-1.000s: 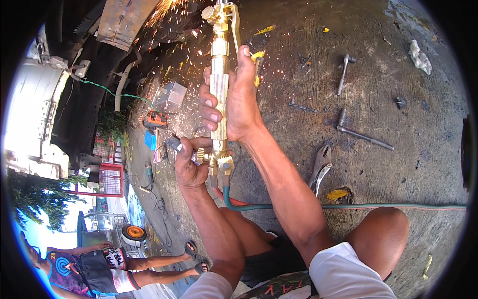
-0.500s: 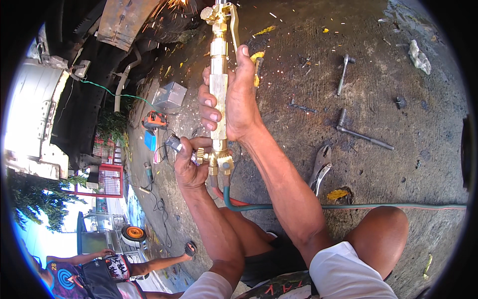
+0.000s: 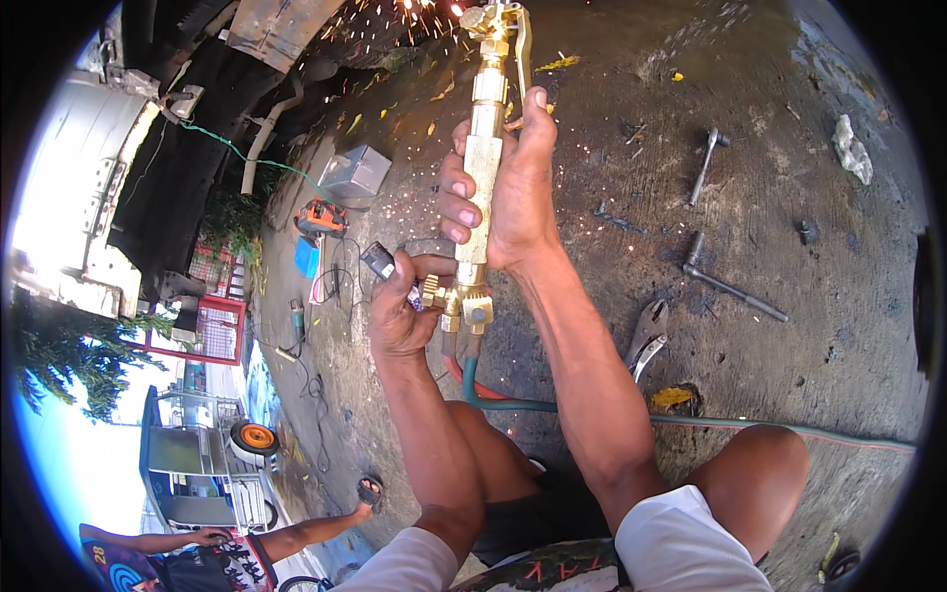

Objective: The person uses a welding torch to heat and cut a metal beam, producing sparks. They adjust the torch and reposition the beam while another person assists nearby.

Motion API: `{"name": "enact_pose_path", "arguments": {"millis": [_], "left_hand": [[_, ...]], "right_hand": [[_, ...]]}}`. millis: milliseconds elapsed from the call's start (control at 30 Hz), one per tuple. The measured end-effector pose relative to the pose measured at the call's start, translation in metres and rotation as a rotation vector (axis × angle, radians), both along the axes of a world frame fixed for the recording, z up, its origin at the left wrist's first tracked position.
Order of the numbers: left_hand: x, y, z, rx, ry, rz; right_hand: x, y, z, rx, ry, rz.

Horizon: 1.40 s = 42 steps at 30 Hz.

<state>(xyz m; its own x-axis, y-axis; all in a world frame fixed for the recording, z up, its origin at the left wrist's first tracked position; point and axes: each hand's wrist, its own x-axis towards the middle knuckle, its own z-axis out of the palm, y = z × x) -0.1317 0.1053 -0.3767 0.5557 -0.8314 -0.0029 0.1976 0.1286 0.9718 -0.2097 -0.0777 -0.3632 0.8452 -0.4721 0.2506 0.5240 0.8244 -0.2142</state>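
My right hand (image 3: 523, 202) is wrapped round the ridged handle of a brass cutting torch (image 3: 481, 202); its lever (image 3: 525, 44) stands along the upper right side. The tip runs out of the picture at the top. Beside the valve knobs at the lower end, my left hand (image 3: 400, 318) is closed on a small black-capped lighter-like thing (image 3: 377, 259), purplish below and partly hidden by the thumb. Its fingers reach behind the brass knob (image 3: 430, 290). A green hose (image 3: 508, 405) and a red hose (image 3: 454, 368) leave the torch's lower end.
Locking pliers (image 3: 647, 337), a hinged-head bar (image 3: 735, 289) and a ratchet (image 3: 702, 170) lie on concrete at right. Sparks (image 3: 414, 20) fly at the top. A metal box (image 3: 355, 173) and orange machine (image 3: 321, 218) stand left. Another person (image 3: 212, 553) is at lower left.
The torch and both hands sit further right in the picture, the torch tilting slightly right. The background has shifted too. Both hands keep their grip.
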Motion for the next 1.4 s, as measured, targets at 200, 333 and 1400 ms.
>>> {"name": "enact_pose_path", "arguments": {"millis": [200, 333, 1400], "left_hand": [[0.000, 0.003, -0.002, 0.019, -0.027, 0.046], [-0.001, 0.002, -0.002, 0.037, -0.052, 0.074], [0.009, 0.008, -0.012, 0.008, -0.005, 0.096]], "right_hand": [[-0.002, 0.001, 0.000, -0.007, 0.012, 0.000], [0.001, 0.002, -0.001, -0.008, -0.002, -0.007], [0.002, 0.003, -0.001, 0.016, -0.004, 0.039]]}}
